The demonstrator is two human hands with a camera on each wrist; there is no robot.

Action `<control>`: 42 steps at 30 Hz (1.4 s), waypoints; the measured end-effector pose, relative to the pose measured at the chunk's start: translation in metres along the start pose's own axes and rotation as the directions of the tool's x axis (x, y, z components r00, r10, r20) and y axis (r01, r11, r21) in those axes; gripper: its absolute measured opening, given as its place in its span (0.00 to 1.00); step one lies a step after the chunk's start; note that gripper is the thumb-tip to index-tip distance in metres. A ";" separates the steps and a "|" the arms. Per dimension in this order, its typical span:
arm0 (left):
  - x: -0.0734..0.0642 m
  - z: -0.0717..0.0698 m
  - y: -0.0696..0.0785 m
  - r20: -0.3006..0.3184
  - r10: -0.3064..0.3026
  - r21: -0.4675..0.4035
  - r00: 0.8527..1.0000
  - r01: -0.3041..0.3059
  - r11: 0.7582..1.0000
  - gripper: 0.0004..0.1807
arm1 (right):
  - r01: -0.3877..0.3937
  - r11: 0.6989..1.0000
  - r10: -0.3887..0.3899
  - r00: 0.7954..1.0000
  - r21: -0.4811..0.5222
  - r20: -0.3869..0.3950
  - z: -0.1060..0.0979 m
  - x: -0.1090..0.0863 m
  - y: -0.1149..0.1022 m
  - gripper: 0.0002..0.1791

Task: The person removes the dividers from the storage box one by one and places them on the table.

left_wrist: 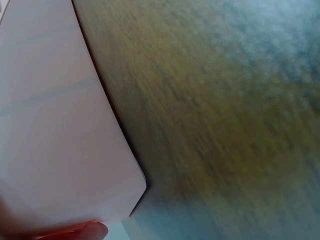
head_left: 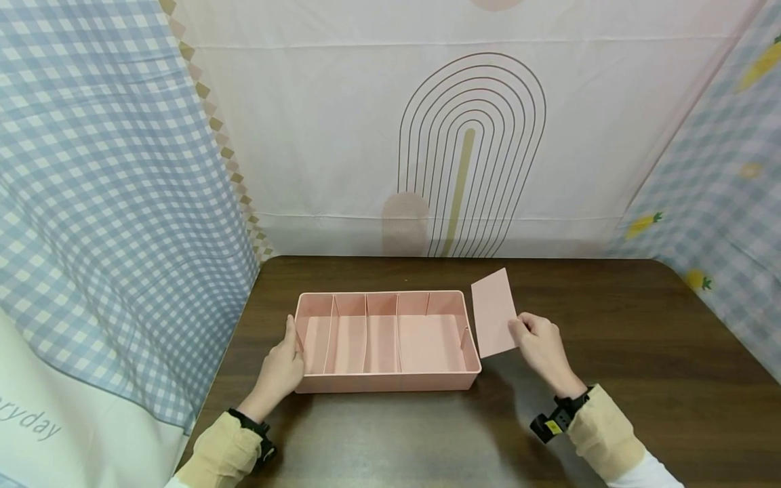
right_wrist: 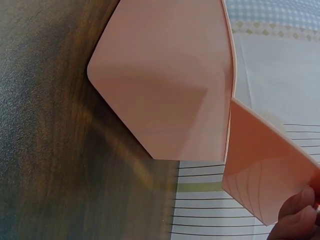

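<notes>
Pink box (head_left: 387, 383), compartments (head_left: 430, 342) we see only from the head, right hand (head_left: 543, 344) pinching a pink panel (head_left: 493, 313), left hand (head_left: 282, 366) touching the box, grip unclear

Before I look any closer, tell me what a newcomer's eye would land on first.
Probably the pink box with its row of compartments, on the dark wooden table, the left hand against its left end. Next, the flat pink panel pinched in the right hand, just beyond the box's right end. Behind the table, the printed arch stands out on the white cloth.
</notes>
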State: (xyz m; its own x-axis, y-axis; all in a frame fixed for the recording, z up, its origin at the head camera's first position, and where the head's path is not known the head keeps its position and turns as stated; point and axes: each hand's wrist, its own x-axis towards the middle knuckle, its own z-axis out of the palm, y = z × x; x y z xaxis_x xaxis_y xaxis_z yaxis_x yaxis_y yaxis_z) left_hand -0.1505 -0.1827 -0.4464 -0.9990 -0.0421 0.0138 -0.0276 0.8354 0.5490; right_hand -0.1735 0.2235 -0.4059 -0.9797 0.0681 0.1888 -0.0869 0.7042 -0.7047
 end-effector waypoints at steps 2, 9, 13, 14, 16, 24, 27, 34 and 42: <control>0.000 0.000 0.000 -0.001 0.002 0.001 1.000 -0.002 1.000 0.33 | -0.004 1.000 0.004 1.000 -0.011 0.007 0.000 0.000 0.001 0.17; -0.001 0.000 -0.001 -0.003 0.003 -0.006 1.000 -0.003 1.000 0.32 | -0.018 0.999 0.020 0.999 -0.032 0.047 -0.002 -0.002 0.003 0.18; -0.001 0.000 -0.001 -0.003 0.003 -0.005 1.000 -0.003 1.000 0.33 | -0.025 0.999 0.027 0.998 -0.038 0.053 -0.002 -0.003 0.004 0.18; -0.001 0.000 -0.001 -0.001 0.002 -0.004 1.000 -0.002 1.000 0.33 | -0.027 0.999 0.029 0.998 -0.040 0.054 -0.002 -0.003 0.004 0.18; -0.001 0.000 0.000 -0.002 0.002 -0.002 1.000 -0.002 1.000 0.33 | -0.031 0.999 0.033 0.998 -0.042 0.058 -0.001 -0.003 0.004 0.18; -0.001 -0.001 0.001 0.006 -0.005 -0.008 1.000 0.005 1.000 0.32 | -0.051 0.998 0.054 0.995 -0.044 0.084 0.000 -0.003 0.007 0.18; -0.001 0.000 0.001 0.001 -0.004 -0.006 1.000 0.004 1.000 0.32 | -0.058 0.997 0.062 0.994 -0.045 0.092 0.001 -0.003 0.008 0.18; -0.001 0.000 0.001 -0.022 0.013 0.001 1.000 -0.013 1.000 0.32 | -0.048 0.997 0.054 0.994 -0.063 0.092 0.002 -0.003 0.011 0.17; -0.001 0.001 0.000 -0.033 0.013 0.004 0.999 -0.013 1.000 0.32 | -0.053 0.995 0.061 0.992 -0.079 0.108 0.005 -0.003 0.016 0.17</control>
State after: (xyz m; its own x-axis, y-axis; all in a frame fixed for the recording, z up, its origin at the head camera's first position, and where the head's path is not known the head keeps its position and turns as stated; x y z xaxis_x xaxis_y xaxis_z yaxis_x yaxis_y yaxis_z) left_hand -0.1498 -0.1818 -0.4475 -0.9976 -0.0488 0.0485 -0.0144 0.8380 0.5455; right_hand -0.1729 0.2312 -0.4211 -0.9969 0.0344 0.0706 -0.0205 0.7534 -0.6572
